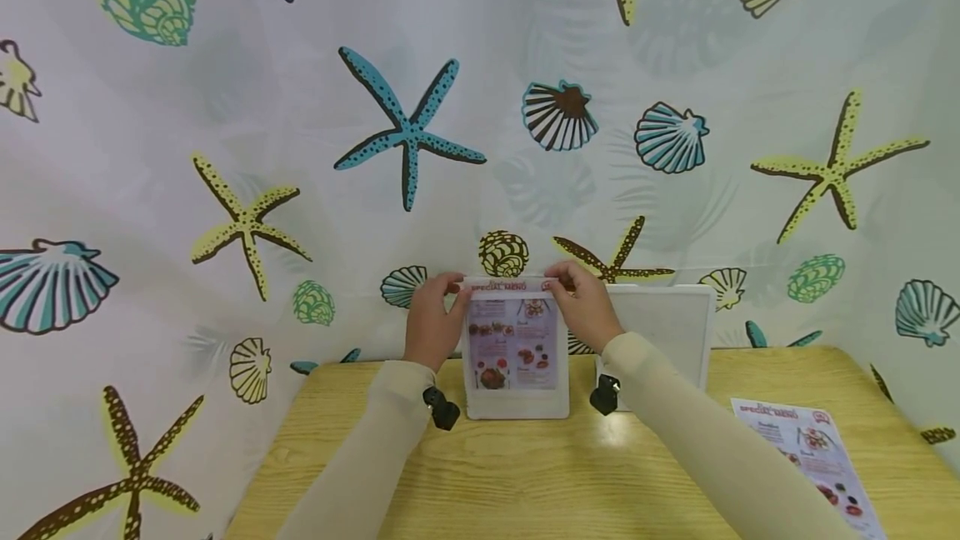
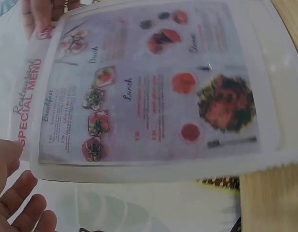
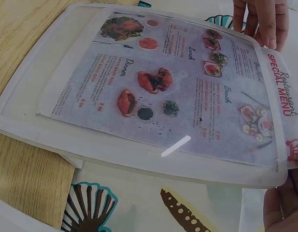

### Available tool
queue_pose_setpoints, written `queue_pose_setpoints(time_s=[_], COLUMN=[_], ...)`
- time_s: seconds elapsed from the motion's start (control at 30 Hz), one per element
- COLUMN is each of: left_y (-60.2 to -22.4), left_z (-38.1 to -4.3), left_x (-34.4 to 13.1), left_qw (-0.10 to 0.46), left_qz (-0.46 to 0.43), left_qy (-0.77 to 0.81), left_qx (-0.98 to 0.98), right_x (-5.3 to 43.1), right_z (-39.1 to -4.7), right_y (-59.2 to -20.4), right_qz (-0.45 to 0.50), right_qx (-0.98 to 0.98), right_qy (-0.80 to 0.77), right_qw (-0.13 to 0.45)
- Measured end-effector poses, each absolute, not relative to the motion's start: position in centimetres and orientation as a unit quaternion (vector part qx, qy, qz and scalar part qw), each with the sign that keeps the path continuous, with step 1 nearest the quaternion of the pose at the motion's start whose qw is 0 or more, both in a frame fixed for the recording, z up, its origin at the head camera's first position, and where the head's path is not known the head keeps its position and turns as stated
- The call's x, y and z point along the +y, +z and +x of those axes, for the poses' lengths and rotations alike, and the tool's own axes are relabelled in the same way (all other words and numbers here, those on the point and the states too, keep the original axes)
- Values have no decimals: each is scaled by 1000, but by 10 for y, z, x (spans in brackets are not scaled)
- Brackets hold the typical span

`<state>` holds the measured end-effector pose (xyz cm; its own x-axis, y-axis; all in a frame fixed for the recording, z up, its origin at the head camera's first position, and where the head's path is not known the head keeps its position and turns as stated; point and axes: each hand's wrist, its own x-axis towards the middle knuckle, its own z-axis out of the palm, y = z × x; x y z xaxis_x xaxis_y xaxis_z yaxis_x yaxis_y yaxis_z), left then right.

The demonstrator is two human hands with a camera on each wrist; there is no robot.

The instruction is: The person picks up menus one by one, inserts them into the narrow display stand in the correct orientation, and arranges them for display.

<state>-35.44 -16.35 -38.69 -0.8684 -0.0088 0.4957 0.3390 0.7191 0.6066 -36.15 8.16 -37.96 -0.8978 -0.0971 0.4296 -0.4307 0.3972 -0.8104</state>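
A white-rimmed display frame [image 1: 517, 404] stands on the table, leaning back slightly. Inside its clear window is a printed menu sheet [image 2: 153, 96], whose heading strip with "SPECIAL MENU" sticks out past the frame's top edge. At the sheet's top left corner my left hand [image 1: 437, 317] pinches the paper between thumb and fingers. My right hand [image 1: 588, 307] pinches the top right corner; in the right wrist view that hand [image 3: 284, 208] is partly cut off by the image edge. Below the sheet's lower edge, a pale band of the frame shows.
To the right, behind my right arm, stands a second white frame [image 1: 663, 323] with a blank panel. Another menu sheet [image 1: 813, 461] lies flat on the wooden table [image 1: 510, 482] at the right. A curtain [image 1: 465, 40] printed with shells and starfish hangs behind the table.
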Motion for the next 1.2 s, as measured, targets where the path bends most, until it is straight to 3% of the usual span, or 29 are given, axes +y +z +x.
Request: queue_pose_setpoints(time_s=[0.83,1.2], left_y=[-397,-398], left_z=[-345,-342], left_x=[-152,-150], left_qw=[272,266], left_qz=[-134,-127], left_qy=[-287,-289], left_qx=[-909,-911], right_x=[87,90], right_z=[-360,-361], right_y=[-394,-400], right_qz=[178,180], right_qx=[-840,-844], right_qy=[479,478], right_qw=[182,160])
